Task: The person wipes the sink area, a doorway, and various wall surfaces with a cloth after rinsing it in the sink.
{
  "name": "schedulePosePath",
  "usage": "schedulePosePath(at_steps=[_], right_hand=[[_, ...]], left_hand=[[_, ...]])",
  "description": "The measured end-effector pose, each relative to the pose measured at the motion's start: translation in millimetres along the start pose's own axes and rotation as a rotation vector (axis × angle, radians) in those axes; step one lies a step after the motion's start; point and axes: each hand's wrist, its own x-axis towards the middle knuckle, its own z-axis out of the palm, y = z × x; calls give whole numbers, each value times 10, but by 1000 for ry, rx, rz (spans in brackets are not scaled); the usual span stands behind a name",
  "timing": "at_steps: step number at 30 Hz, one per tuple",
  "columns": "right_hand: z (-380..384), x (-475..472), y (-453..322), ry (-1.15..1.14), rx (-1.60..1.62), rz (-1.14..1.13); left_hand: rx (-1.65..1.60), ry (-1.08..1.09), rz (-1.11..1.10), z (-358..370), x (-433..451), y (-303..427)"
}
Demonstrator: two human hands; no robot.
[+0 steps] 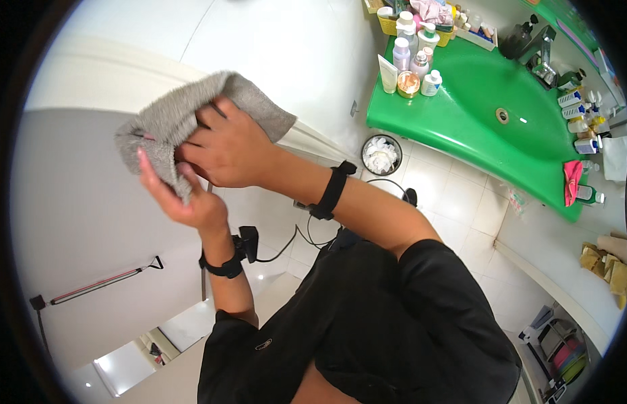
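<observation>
A grey cloth towel [192, 108] is bunched and folded over in my two hands, in front of a white door frame and a light wall. My right hand [232, 144] lies on it, back of the hand showing, with its fingertips tucked into the folds. Lower and to the left, my left hand [184, 197] holds the towel's lower part between thumb and fingers. The folds hide part of the fingers of both hands. Each wrist wears a black strap, and a small black device sits at the left one.
On the right is a green washbasin [444, 123] with bottles, a jar [409, 84] and a black tap [541, 48]. Below its edge stands a waste bin [382, 154] with white tissues. A black cable [293, 237] hangs near my body. A handled band [101, 285] hangs at the lower left.
</observation>
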Motion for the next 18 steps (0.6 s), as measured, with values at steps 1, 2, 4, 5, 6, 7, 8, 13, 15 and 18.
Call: schedulePosePath(at_steps=[1,2,4,5,6,7,8,13,15,18], right_hand=[[88,-133,55,50,-5,16],[161,-251,95,101,-11,32],[259,-506,123,149,-69,84],[265,-629,148,149,-121,111],[268,-770,179,150,-179,146],[285,-903,206,137,-148,191],[308,-1034,225,127,-118,237],[580,-1796,255,148,42,475],[709,-2151,291,110,-91,493],[733,-2590,230,46,-61,743]], left_hand=[[2,-37,-22,109,-83,-69],[-262,-45,-211,215,-207,-98],[-289,-131,-252,290,-521,-196],[-302,-171,-273,314,-654,-226],[-216,-241,-222,351,-765,-228],[-131,-312,-168,382,-863,-222],[-47,-383,-111,420,-959,-239],[-96,-585,-119,629,-1645,-462],[-47,-620,-159,718,-1929,-443],[-120,-749,-276,762,-2325,-494]])
